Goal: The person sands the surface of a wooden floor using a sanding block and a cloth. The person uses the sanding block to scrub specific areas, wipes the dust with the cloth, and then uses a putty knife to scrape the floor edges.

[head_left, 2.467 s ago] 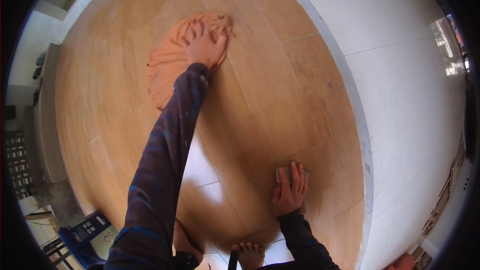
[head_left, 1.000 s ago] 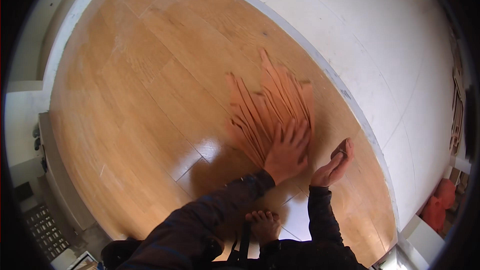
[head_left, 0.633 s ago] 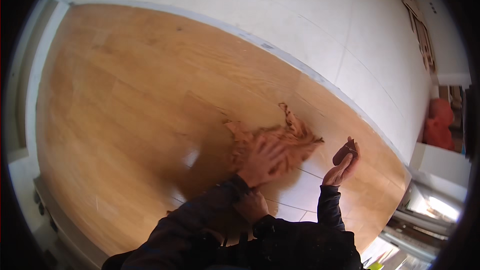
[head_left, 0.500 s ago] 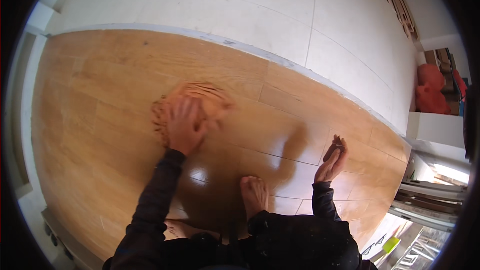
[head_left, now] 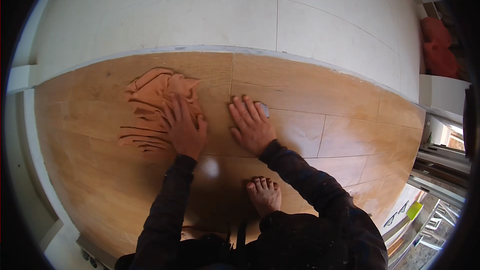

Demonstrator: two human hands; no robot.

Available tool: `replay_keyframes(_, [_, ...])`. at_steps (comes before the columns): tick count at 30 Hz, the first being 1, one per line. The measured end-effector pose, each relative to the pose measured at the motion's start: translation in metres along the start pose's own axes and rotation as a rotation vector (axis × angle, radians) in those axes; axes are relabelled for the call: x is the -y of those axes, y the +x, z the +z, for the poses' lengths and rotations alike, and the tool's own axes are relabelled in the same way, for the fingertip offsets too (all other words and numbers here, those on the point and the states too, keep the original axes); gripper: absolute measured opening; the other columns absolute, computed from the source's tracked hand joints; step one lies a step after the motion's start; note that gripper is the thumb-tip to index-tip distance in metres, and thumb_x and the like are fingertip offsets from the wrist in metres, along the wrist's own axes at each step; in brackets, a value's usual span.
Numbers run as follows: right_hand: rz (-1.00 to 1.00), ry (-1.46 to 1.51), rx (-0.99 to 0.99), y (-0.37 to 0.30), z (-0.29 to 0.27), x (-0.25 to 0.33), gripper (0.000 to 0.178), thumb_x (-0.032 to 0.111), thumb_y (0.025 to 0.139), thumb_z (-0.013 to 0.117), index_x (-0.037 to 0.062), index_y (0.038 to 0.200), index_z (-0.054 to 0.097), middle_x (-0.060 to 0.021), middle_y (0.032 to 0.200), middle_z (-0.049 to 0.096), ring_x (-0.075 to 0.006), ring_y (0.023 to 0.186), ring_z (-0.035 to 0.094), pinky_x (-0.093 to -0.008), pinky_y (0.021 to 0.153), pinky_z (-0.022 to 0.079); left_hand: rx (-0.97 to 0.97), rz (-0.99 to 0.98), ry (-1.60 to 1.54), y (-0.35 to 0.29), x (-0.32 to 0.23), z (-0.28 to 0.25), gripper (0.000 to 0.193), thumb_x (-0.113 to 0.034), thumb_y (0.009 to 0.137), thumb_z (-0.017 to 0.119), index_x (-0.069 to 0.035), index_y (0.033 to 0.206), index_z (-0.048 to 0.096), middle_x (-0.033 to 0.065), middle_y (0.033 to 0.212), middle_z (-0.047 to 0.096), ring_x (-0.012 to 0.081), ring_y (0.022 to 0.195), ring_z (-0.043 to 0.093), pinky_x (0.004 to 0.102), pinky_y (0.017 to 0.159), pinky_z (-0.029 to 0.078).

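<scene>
A crumpled orange cloth (head_left: pixel 150 87) lies spread in folds on the wooden floor, left of centre. My left hand (head_left: pixel 187 127) rests on its right edge, palm down with the fingers stretched out. To the right of the cloth, my right hand (head_left: pixel 252 125) is flat against the boards, fingers extended and slightly apart. From beneath its fingers, on the right, pokes the corner of a small flat grey piece (head_left: pixel 264 109); most of it is hidden, so its kind cannot be made out.
A white wall (head_left: pixel 200 20) meets the floor along a pale strip (head_left: pixel 210 49). My bare foot (head_left: pixel 265 195) stands just below my hands. Red bags (head_left: pixel 437 45) sit on a white ledge at the far right, above a sliding-door track (head_left: pixel 440 167).
My right hand has come left from the right side, turning from palm up, with a dark flat piece in it, to palm down on the floor. The cloth lies more spread out.
</scene>
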State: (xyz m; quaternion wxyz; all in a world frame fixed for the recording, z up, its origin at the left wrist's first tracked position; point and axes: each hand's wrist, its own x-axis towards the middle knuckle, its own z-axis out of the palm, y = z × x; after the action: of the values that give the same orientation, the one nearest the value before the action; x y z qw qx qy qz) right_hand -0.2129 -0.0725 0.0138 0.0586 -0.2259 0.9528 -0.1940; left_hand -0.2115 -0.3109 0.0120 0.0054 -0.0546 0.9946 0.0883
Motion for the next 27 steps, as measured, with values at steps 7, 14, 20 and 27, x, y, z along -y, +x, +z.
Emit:
replay_keyframes(7, [0.399, -0.184, -0.274, -0.051, -0.044, -0.129, 0.066, 0.027, 0.108, 0.054, 0.0028, 0.167, 0.034, -0.0187, 0.175, 0.031, -0.0407, 0.163, 0.025, -0.054, 0.131, 0.022, 0.104, 0.293, -0.132, -0.078, -0.095, 0.001, 0.079, -0.037, 0.089, 0.065, -0.001, 0.158, 0.047, 0.0189, 0.173, 0.033, 0.0488, 0.159, 0.025, 0.0692, 0.128, 0.015])
replay_keyframes(14, [0.367, -0.107, -0.237, -0.055, -0.022, -0.082, 0.067, 0.022, 0.106, 0.055, -0.0021, 0.165, 0.035, -0.0234, 0.174, 0.029, -0.0435, 0.163, 0.024, -0.055, 0.131, 0.022, 0.077, 0.285, -0.193, -0.035, -0.076, 0.002, 0.078, -0.038, 0.091, 0.066, -0.002, 0.158, 0.048, 0.0177, 0.171, 0.037, 0.0427, 0.159, 0.029, 0.0665, 0.128, 0.018])
replay_keyframes(20, [-0.033, -0.075, -0.091, 0.003, 0.001, -0.025, 0.072, 0.038, 0.106, 0.055, -0.0014, 0.164, 0.037, -0.022, 0.175, 0.029, -0.0402, 0.163, 0.024, -0.0506, 0.132, 0.023, -0.09, -0.002, -0.071, 0.081, -0.057, 0.015, 0.076, -0.04, 0.097, 0.061, -0.005, 0.162, 0.044, 0.0146, 0.176, 0.032, 0.0396, 0.162, 0.024, 0.0565, 0.131, 0.019])
replay_keyframes(27, [0.417, -0.213, -0.285, -0.088, -0.056, -0.165, 0.077, 0.045, 0.108, 0.052, 0.0004, 0.167, 0.032, -0.0222, 0.175, 0.029, -0.0417, 0.163, 0.024, -0.0542, 0.131, 0.021, -0.017, 0.229, -0.027, -0.008, -0.111, 0.014, 0.076, -0.038, 0.096, 0.061, -0.003, 0.162, 0.043, 0.0177, 0.176, 0.029, 0.0464, 0.161, 0.022, 0.0609, 0.131, 0.016])
